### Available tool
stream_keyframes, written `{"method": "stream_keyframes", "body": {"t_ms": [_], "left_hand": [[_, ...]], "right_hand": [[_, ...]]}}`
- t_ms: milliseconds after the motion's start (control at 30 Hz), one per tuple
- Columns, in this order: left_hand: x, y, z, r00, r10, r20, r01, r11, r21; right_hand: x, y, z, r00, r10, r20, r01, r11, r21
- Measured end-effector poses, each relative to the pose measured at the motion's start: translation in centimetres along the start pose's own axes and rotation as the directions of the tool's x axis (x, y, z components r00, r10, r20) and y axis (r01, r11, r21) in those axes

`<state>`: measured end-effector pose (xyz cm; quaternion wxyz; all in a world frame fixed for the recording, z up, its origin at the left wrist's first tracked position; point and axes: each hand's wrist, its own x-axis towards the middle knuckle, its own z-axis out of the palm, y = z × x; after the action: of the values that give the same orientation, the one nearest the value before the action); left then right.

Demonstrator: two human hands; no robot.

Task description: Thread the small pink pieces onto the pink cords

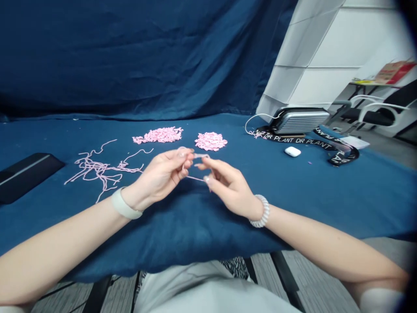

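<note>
A thin pink strand of yarn (195,178) runs between my two hands above the blue cloth. My left hand (166,171), with a pale band at its wrist, pinches the yarn between thumb and fingers. Facing it, my right hand (230,184), wearing a coiled bracelet, has a loop of the strand at its index fingertip and the strand at its thumb. Behind the hands lie a long heap of small pink yarn pieces (159,134) and a round heap of pink yarn pieces (211,141). Loose lengths of pink yarn (97,168) spread left of my left hand.
A dark flat case (28,176) lies at the left on the blue tablecloth (293,191). To the right are a silver ribbed case (301,121), a black lettered strap (293,139) and a white earbud case (292,151). A blue curtain (130,56) hangs behind.
</note>
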<state>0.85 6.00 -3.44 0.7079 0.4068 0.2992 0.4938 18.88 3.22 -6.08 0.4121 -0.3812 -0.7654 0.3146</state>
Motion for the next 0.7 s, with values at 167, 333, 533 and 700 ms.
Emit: {"method": "stream_keyframes", "body": {"t_ms": [167, 333, 533, 700], "left_hand": [[-1.0, -3.3, -1.4, 0.977, -0.204, 0.062, 0.196, 0.974, 0.109], [-1.8, -4.9, -1.7, 0.970, -0.221, 0.101, 0.162, 0.898, 0.409], [-1.6, -5.0, -1.3, 0.964, -0.223, 0.144, 0.112, 0.833, 0.542], [-1.4, -4.7, -1.0, 0.953, -0.281, 0.113, 0.177, 0.820, 0.544]], "right_hand": [[0.9, 0.8, 0.1, 0.926, 0.377, 0.019, -0.363, 0.876, 0.319], [0.7, 1.4, 0.4, 0.907, 0.421, 0.016, -0.413, 0.879, 0.238], [0.3, 1.2, -0.2, 0.999, 0.019, -0.028, -0.025, 0.972, -0.234], [-0.2, -5.6, -3.7, 0.908, -0.346, -0.236, 0.324, 0.937, -0.126]]}}
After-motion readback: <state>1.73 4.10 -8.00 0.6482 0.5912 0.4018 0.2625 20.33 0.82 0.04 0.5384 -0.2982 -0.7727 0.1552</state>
